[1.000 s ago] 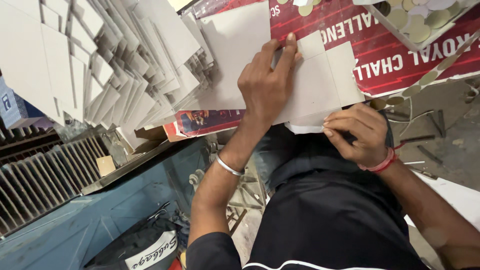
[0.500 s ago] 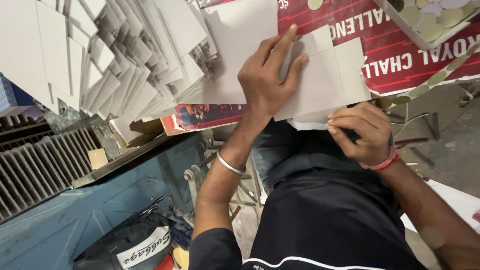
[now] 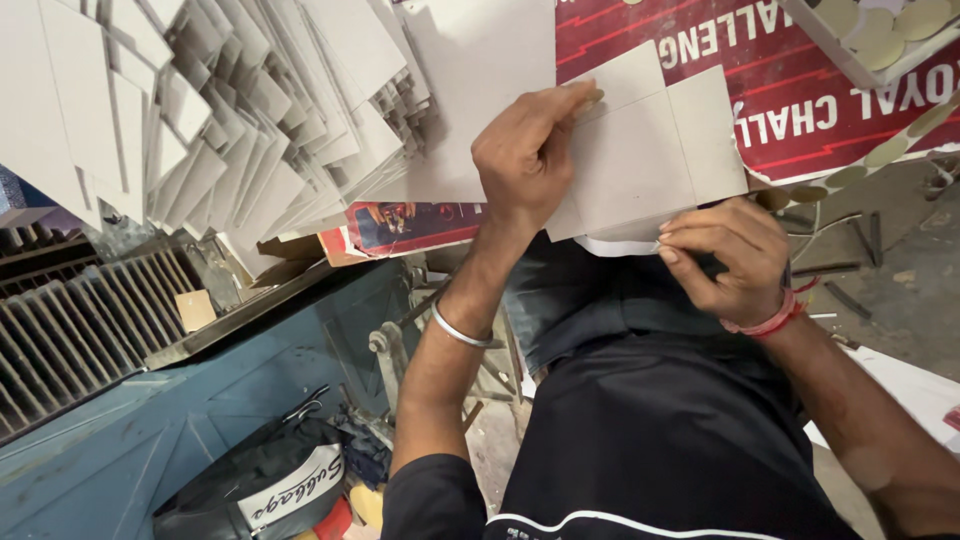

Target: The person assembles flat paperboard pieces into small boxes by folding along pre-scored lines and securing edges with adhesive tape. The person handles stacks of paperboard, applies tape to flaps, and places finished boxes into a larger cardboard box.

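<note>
On red printed sheet (image 3: 800, 110), left hand (image 3: 525, 160) fingers spread pressing grey card blank (image 3: 640, 160), right hand (image 3: 725, 260) fingers pinching its edge, fanned card stacks (image 3: 230, 120) beside.

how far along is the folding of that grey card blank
Done: many flat grey card pieces lie fanned in a heap to the left. In hand: the left hand presses flat on the creased grey card blank, while the right hand pinches its near edge. Left: the blank lies mostly flat, its side panels not yet turned up, and a larger grey sheet lies under it.
</note>
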